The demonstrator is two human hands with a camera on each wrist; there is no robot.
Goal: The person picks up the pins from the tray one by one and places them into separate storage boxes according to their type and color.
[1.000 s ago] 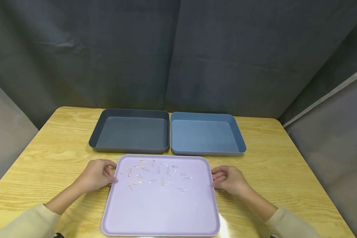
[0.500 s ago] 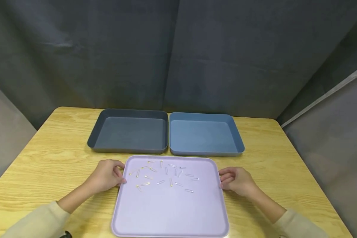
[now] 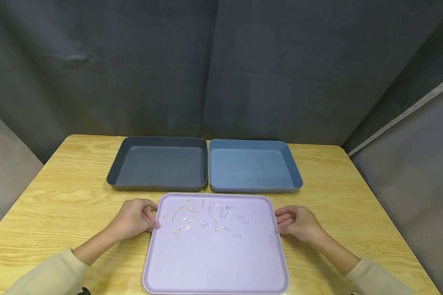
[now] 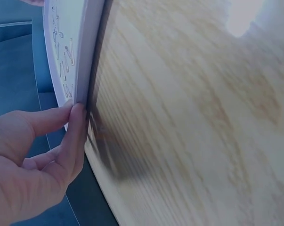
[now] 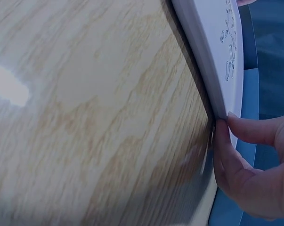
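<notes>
Your left hand [image 3: 133,219] grips the left edge of the lilac tray [image 3: 214,262], fingers [image 4: 76,136] curled against its rim. Your right hand [image 3: 299,223] grips the right edge the same way. The tray lies flat on the table [image 3: 59,205], directly in front of you. Clips [image 3: 206,217] are scattered across its far half. Behind it, a dark tray [image 3: 158,164] and a blue tray [image 3: 252,166] sit side by side, touching.
</notes>
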